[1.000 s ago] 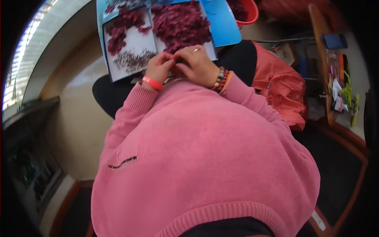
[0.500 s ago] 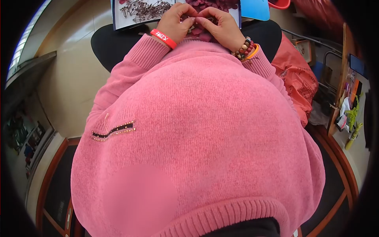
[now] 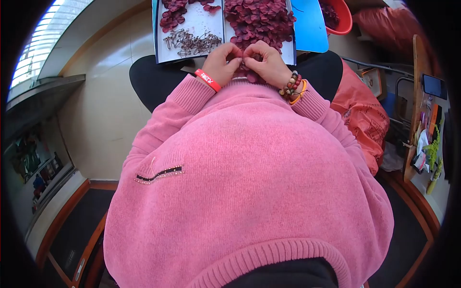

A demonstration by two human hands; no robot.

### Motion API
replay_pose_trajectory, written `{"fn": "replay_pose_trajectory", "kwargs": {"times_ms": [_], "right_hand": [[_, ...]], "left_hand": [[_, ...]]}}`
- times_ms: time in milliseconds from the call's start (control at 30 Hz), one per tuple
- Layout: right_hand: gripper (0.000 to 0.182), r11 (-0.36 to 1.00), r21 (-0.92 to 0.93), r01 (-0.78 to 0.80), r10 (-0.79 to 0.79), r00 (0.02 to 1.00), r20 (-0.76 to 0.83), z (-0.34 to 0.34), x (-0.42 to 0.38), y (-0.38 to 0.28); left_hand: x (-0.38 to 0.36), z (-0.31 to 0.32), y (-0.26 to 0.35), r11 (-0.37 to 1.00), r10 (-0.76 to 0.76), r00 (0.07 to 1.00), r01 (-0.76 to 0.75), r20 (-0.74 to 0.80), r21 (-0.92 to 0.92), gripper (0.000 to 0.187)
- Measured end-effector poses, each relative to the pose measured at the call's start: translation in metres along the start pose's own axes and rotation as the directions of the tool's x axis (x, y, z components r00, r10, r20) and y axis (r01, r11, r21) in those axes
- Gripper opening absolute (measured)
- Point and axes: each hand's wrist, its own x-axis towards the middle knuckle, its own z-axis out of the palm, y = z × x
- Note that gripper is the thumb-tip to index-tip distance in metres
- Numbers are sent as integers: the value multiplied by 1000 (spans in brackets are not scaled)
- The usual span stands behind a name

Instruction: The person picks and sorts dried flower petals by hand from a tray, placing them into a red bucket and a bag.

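My left hand (image 3: 223, 64), with a red band at the wrist, and my right hand (image 3: 269, 63), with beaded bracelets, meet at the fingertips over the near edge of a tray (image 3: 225, 29). Both are pinched, thumb against fingers; what lies between the tips is too small to make out. Dark red petals (image 3: 259, 21) fill the tray's right compartment, and some show just below my hands. In the left compartment are thin brown stems (image 3: 192, 43) in a loose heap, with more dark red petals (image 3: 173, 14) behind them.
A blue panel (image 3: 309, 26) lies right of the tray, beside a red bowl (image 3: 343, 17) holding dark red petals. An orange-red bag (image 3: 360, 117) stands to the right, near a wooden board (image 3: 417, 96) and a phone (image 3: 434, 86). Black-clad legs are under the tray.
The view has shifted, so the tray and my hands appear lower and more of the petals and bowl shows. My fingertips stay together, with the fingers slightly rearranged.
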Motion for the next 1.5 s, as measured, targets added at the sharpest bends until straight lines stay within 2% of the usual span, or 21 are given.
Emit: {"fn": "replay_pose_trajectory", "kwargs": {"times_ms": [67,167,200,233,300,333,433,600,700,767,833,867,967,1000,1100,1133,1233,1267,1367,1400,1500], "right_hand": [[11,1000,27,9,-10,998,57,1,0,9],[11,995,98,28,-34,998,59,1,1,12],[12,991,130,30,-36,998,44,1,-1,13],[12,991,121,-50,42,997,63,-3,-3,14],[11,974,99,-203,193,976,103,-14,-1,8],[10,991,101,-90,88,996,24,-11,-1,21],[10,977,154,-148,146,989,28,-13,-4,30],[11,972,168,-166,172,985,-26,-11,-6,38],[11,966,146,-213,220,975,-39,-13,-8,37],[10,960,91,-266,268,963,-14,-18,-9,30],[9,948,140,-285,291,956,-23,-19,-9,36],[8,942,165,-292,300,954,-27,-20,-8,35],[9,786,499,-365,420,908,2,-21,-4,29],[7,797,517,-312,359,933,10,-22,-3,24],[8,679,628,-381,398,909,121,-27,2,4],[10,639,636,-433,379,897,229,-33,3,1],[10,570,731,-374,301,924,238,-32,1,-19],[12,599,715,-360,250,933,260,-32,2,-22],[12,713,596,-368,286,930,232,-26,-4,-39],[9,806,513,-295,242,955,169,-25,-5,-43],[6,896,430,-106,127,992,-20,-10,-5,-31]], "left_hand": [[-3,-1,-2,982,-122,991,129,59,-140,8],[-6,-6,-2,986,-162,981,164,107,-10,9],[-5,-6,-5,984,-177,983,176,50,9,9],[-1,-7,-9,973,-24,999,30,-31,228,8],[10,-15,-11,742,316,945,-194,-79,642,8],[16,-15,-18,751,297,947,-154,-120,642,9],[33,-10,-26,622,338,935,-137,-106,771,8],[55,15,-31,465,314,949,-132,-23,875,32],[67,24,-34,420,227,974,-88,-10,903,33],[75,23,-49,486,370,927,-141,-57,862,23],[81,19,-60,583,456,880,-184,-132,791,16],[82,17,-55,608,549,807,-206,-218,767,11],[72,7,-47,758,408,855,-122,-320,641,10],[67,3,-45,805,390,857,-140,-337,576,13],[54,-6,-33,861,457,815,-304,-357,409,19],[48,-7,-27,845,492,800,-345,-343,407,25],[32,-7,-15,899,437,811,-387,-388,203,26],[27,-6,-11,912,408,827,-387,-387,135,28],[18,-11,5,831,553,781,-490,-291,265,28],[15,-10,11,822,565,778,-503,-276,265,29],[13,-9,15,809,582,776,-522,-243,269,30]]}}
